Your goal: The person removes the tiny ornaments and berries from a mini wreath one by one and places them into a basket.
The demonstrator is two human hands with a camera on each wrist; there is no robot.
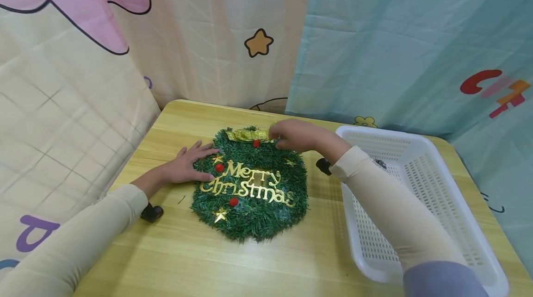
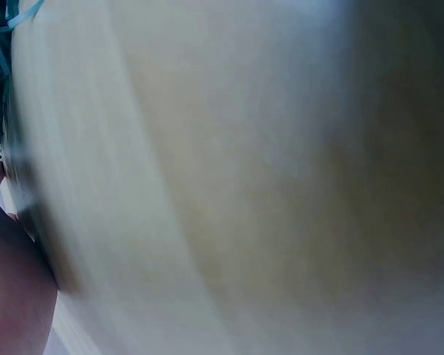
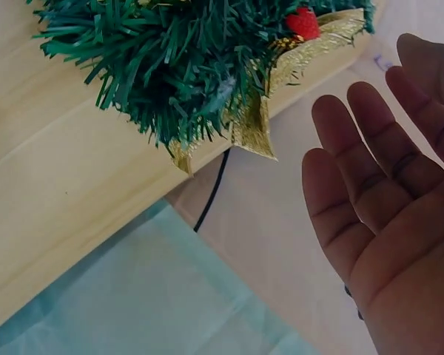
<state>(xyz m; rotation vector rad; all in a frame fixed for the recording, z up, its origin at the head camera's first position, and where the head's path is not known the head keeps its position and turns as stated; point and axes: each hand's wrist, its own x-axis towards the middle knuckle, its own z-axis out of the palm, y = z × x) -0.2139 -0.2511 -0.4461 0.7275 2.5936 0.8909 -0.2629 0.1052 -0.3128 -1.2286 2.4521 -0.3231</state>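
A green tinsel wreath (image 1: 266, 223) lies on the wooden table, with gold "Merry Christmas" lettering (image 1: 243, 188), red balls and gold stars on it. At its top sits a gold ribbon bow (image 1: 247, 135). My left hand (image 1: 187, 163) rests at the wreath's left edge, fingers spread. Over the right end of the bow is my right hand (image 1: 297, 134). In the right wrist view its fingers (image 3: 355, 148) are loosely bent and apart from the gold ribbon (image 3: 318, 48), with nothing in them. The left wrist view is mostly blurred table, with wreath strands at one corner.
A white plastic basket (image 1: 350, 227) stands to the right, under my right forearm, with a small dark item (image 1: 380, 163) inside. Printed curtains (image 1: 216, 33) hang behind the table's back edge. A small dark strand (image 1: 181, 200) lies left of the wreath.
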